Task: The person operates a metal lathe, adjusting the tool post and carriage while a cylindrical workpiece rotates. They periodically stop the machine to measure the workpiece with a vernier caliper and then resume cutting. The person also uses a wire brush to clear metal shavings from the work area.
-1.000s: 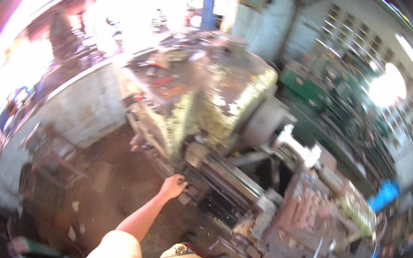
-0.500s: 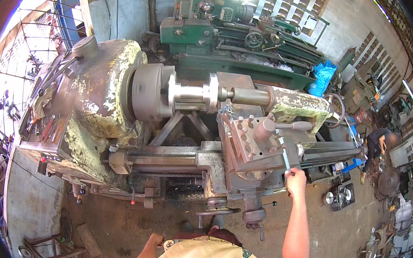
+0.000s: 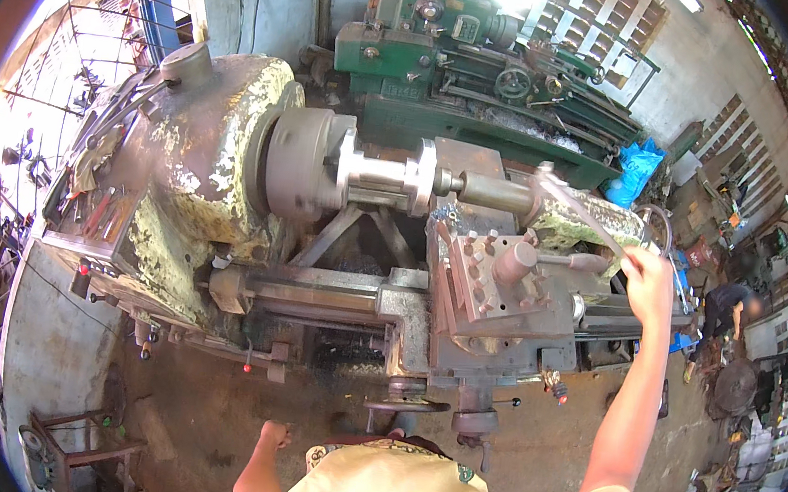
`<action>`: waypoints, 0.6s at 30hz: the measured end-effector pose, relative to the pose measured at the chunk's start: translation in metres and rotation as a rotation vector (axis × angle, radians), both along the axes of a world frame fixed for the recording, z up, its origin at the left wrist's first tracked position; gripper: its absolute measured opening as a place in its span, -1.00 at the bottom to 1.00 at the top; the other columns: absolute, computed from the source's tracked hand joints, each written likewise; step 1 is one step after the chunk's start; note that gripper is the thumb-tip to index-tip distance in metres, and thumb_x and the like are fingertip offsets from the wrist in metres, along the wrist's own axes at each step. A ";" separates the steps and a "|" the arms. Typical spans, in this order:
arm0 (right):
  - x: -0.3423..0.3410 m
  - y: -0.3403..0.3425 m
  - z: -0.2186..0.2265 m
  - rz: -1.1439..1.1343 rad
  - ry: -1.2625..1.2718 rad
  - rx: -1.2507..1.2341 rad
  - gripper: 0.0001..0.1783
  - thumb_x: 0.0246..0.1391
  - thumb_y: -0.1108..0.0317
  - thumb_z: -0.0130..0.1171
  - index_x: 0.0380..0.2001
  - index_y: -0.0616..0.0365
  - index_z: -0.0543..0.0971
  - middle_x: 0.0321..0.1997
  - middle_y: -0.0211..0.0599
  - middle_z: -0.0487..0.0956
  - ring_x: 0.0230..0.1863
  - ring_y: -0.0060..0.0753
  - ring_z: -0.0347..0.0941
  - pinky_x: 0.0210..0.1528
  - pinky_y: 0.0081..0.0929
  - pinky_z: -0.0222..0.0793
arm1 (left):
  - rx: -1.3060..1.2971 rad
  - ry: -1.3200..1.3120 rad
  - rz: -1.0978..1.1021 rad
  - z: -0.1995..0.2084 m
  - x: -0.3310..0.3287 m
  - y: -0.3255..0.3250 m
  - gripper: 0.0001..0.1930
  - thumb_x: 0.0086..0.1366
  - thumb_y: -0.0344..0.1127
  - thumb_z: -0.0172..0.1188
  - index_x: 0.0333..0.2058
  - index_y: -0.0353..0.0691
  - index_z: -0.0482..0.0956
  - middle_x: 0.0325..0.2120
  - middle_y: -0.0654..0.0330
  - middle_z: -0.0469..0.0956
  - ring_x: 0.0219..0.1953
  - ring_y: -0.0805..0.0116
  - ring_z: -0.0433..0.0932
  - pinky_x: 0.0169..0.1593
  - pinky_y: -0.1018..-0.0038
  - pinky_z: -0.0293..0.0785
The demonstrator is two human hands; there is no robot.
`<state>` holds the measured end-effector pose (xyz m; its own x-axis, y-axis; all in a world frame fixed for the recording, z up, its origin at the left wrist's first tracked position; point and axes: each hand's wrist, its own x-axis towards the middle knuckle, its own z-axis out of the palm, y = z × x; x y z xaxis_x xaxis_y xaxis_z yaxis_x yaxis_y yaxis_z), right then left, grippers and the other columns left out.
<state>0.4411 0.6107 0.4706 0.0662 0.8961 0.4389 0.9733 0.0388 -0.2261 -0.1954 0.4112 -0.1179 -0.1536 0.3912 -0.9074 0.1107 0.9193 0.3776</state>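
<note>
I stand before a big rusty lathe [image 3: 181,188]. Its chuck [image 3: 302,166] holds a shiny stepped metal cylinder [image 3: 381,180], met from the right by the tailstock [image 3: 513,196]. My right hand [image 3: 648,282] is raised over the right end of the machine, shut on the lower end of a long grey metal lever [image 3: 579,212] that slants up-left toward the tailstock. The square tool post [image 3: 501,271] on the carriage sits just left of that hand. My left hand [image 3: 273,436] hangs low by my side, fingers curled, holding nothing.
A green lathe [image 3: 487,65] stands behind. Another person [image 3: 724,311] bends over at the right near stacked metal parts. A blue bag [image 3: 634,169] lies past the tailstock. A handwheel [image 3: 402,405] juts out at my waist. A metal stool [image 3: 80,448] stands lower left.
My view swung from the headstock side to face the lathe squarely. My right hand rose from the carriage to the long lever by the tailstock. My left hand left the machine and dropped to my side.
</note>
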 end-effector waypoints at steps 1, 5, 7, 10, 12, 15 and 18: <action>-0.012 0.016 0.009 0.105 -0.115 -0.008 -0.84 -0.04 0.44 0.20 -0.33 0.21 0.60 -0.38 0.00 0.58 -0.31 0.12 0.50 -0.25 -0.14 0.39 | 0.035 0.010 0.042 0.002 0.010 0.004 -0.73 0.33 -0.32 0.15 -0.55 -0.32 0.49 -0.64 0.15 0.51 -0.71 0.40 0.43 -0.68 0.43 0.23; -0.065 0.066 0.022 0.174 -0.502 -0.183 -0.84 -0.09 0.39 0.09 -0.45 0.12 0.64 -0.38 -0.06 0.60 -0.23 0.09 0.54 -0.18 -0.07 0.48 | 0.159 -0.072 0.084 0.021 0.054 0.020 -0.78 0.32 -0.33 0.15 -0.49 -0.32 0.50 -0.68 0.19 0.46 -0.72 0.43 0.37 -0.70 0.47 0.20; -0.089 0.081 0.020 0.184 -0.583 -0.145 -0.82 -0.11 0.40 0.07 -0.50 0.09 0.66 -0.40 -0.04 0.62 -0.25 0.03 0.59 -0.20 -0.11 0.52 | 0.180 -0.058 0.040 0.033 0.072 0.025 -0.79 0.33 -0.34 0.15 -0.47 -0.32 0.51 -0.67 0.19 0.46 -0.72 0.44 0.37 -0.69 0.47 0.21; -0.108 0.095 0.025 0.217 -0.692 -0.209 -0.81 -0.12 0.45 0.07 -0.47 0.10 0.67 -0.36 -0.05 0.64 -0.26 0.00 0.61 -0.22 -0.16 0.54 | 0.179 -0.048 0.065 0.037 0.085 0.022 -0.79 0.33 -0.34 0.14 -0.47 -0.32 0.52 -0.67 0.19 0.47 -0.70 0.44 0.39 -0.69 0.47 0.22; -0.113 0.101 0.028 0.202 -0.676 -0.241 -0.82 -0.12 0.44 0.07 -0.47 0.10 0.67 -0.36 -0.04 0.64 -0.26 0.00 0.61 -0.22 -0.16 0.54 | 0.180 -0.079 0.111 0.026 0.085 0.014 -0.79 0.34 -0.34 0.14 -0.48 -0.31 0.52 -0.66 0.18 0.47 -0.68 0.43 0.41 -0.68 0.47 0.24; -0.116 0.112 0.021 0.186 -0.659 -0.263 -0.81 -0.13 0.42 0.09 -0.46 0.06 0.68 -0.36 -0.07 0.63 -0.25 0.00 0.59 -0.20 -0.14 0.52 | 0.101 0.001 -0.155 -0.007 0.066 -0.009 -0.79 0.33 -0.28 0.09 -0.41 -0.26 0.60 -0.61 0.18 0.57 -0.61 0.36 0.54 -0.61 0.41 0.38; -0.111 0.111 0.009 0.198 -0.632 -0.195 -0.80 -0.13 0.41 0.09 -0.43 0.05 0.68 -0.37 -0.06 0.63 -0.24 0.00 0.59 -0.19 -0.12 0.51 | 0.213 0.278 -1.068 -0.043 0.046 -0.030 -0.77 0.29 -0.23 0.03 -0.34 -0.15 0.66 -0.54 0.22 0.65 -0.53 0.34 0.63 -0.49 0.35 0.50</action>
<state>0.3305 0.7218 0.4801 -0.3220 0.9316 0.1688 0.8996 0.2454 0.3613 -0.1493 0.3815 -0.1612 0.1672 0.5863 -0.7926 0.9079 0.2219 0.3556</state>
